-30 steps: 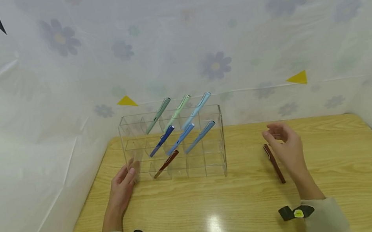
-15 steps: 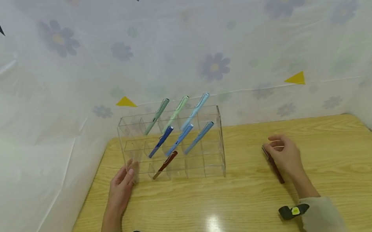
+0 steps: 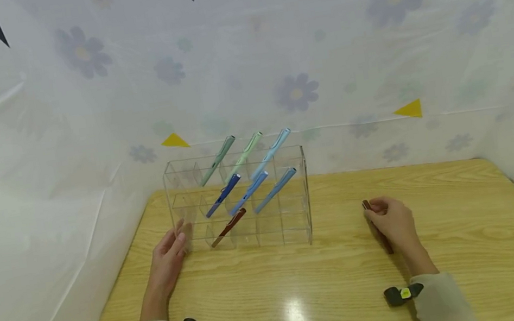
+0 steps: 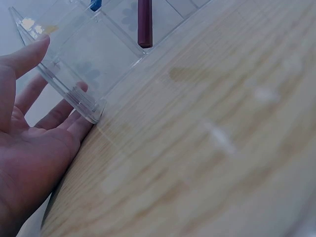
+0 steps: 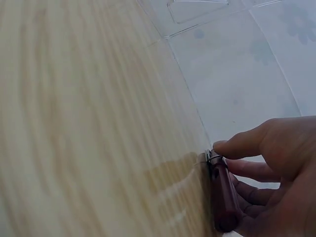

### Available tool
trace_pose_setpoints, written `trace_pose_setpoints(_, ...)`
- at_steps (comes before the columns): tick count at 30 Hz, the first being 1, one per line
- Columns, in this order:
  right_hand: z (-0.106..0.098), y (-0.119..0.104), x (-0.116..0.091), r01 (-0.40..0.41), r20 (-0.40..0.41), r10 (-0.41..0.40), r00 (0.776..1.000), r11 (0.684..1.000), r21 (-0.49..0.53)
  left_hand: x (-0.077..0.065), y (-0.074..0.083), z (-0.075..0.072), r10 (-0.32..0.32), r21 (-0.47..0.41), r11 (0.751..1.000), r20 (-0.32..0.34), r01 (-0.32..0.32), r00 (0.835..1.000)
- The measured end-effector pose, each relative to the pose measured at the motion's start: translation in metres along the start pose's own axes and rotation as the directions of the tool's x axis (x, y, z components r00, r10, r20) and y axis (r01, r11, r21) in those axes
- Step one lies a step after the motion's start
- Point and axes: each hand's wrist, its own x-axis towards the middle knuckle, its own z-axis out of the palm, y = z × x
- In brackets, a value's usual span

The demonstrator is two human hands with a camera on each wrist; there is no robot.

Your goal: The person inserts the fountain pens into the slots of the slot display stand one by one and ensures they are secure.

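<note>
My right hand pinches a dark red-brown pen near its clip end, right of the rack. In the right wrist view, the thumb lies at the clip end of that pen, with the other fingers behind it. My left hand rests against the left side of a clear acrylic pen rack. The left wrist view has its thumb by the front edge of the rack wall and its extended fingers along the outer side. Another red-brown pen leans in the lowest tier.
Blue pens lean in the rack's middle tier, with green pens and a light blue pen in the top tier. A flowered white curtain hangs behind the wooden table.
My right hand has come down and closed its thumb and fingers on the red-brown pen, which has turned slightly. The left hand has stayed at the rack.
</note>
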Motion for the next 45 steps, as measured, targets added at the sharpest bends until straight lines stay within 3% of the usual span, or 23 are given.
trace_pose_setpoints(9, -0.002, -0.006, -0.003, 0.031, -0.017, -0.032, 0.999, 0.999, -0.039, 0.0, 0.001, 0.002, -0.01, 0.005, 1.0, -0.003, 0.01, 1.0)
trace_pose_setpoints(13, -0.008, -0.006, -0.002, 0.019, -0.031, -0.019, 0.999, 1.0, 0.022, 0.0, 0.001, 0.002, -0.012, 0.004, 1.0, -0.001, 0.012, 1.0)
trace_pose_setpoints(19, -0.023, -0.01, 0.0, -0.005, -0.002, 0.006, 1.0, 0.977, 0.214, 0.002, 0.001, 0.002, 0.001, 0.007, 1.0, -0.003, 0.0, 1.0)
trace_pose_setpoints(26, -0.031, -0.02, -0.003, 0.059, 0.037, -0.083, 0.996, 0.902, 0.427, 0.001, 0.001, 0.003, -0.002, 0.002, 1.0, -0.018, 0.002, 1.0)
trace_pose_setpoints(34, -0.031, -0.041, -0.007, 0.135, -0.038, -0.135, 0.99, 0.845, 0.518, 0.001, 0.0, 0.003, -0.001, -0.006, 1.0, -0.026, 0.001, 1.0)
trace_pose_setpoints(36, -0.031, -0.046, -0.009, 0.152, -0.065, -0.14, 0.988, 0.814, 0.561, 0.001, 0.0, 0.003, -0.003, -0.007, 1.0, -0.029, 0.003, 1.0)
trace_pose_setpoints(41, -0.028, -0.063, -0.013, 0.181, -0.109, -0.147, 0.983, 0.7, 0.691, 0.0, 0.0, 0.003, -0.01, -0.014, 1.0, -0.027, 0.01, 1.0)
trace_pose_setpoints(45, -0.024, -0.078, -0.017, 0.21, -0.138, -0.161, 0.977, 0.655, 0.726, 0.0, 0.0, 0.001, -0.01, -0.016, 1.0, -0.027, 0.009, 1.0)
